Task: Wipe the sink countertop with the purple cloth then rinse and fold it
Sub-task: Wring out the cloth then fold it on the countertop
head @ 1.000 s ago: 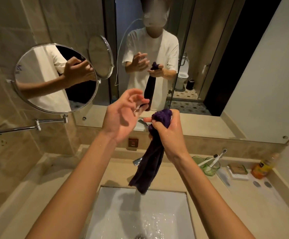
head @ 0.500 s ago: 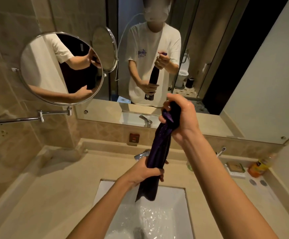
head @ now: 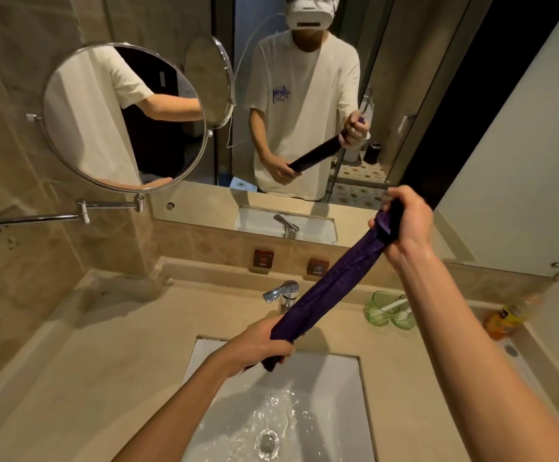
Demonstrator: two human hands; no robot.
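Running on a slant from about seven o'clock up to one o'clock, the purple cloth (head: 333, 285) is pulled into a tight rope between both hands above the sink (head: 335, 371). The left hand (head: 258, 345) grips the low end, fingers curled fully round it, with a short dark tail poking out below the fist, just over the back edge of the basin. The right hand (head: 405, 225) holds the high end, raised well above the countertop (head: 114, 345), its fingers and thumb wrapped round the bunched top of the cloth.

By my reading this is the wringing step after the rinse: the fabric looks wet and glossy, and water lies in the basin around the drain (head: 267, 441). Everything turns on that long axis. The hands sit at its opposite ends, so twisting them against each other should squeeze the water out along its length. The low end is at the basin's rim, so drips from there should fall inside, while the upper stretch passes over the tap (head: 281, 291) and the ledge at twelve o'clock, where drops could land. Folding is not yet begun.
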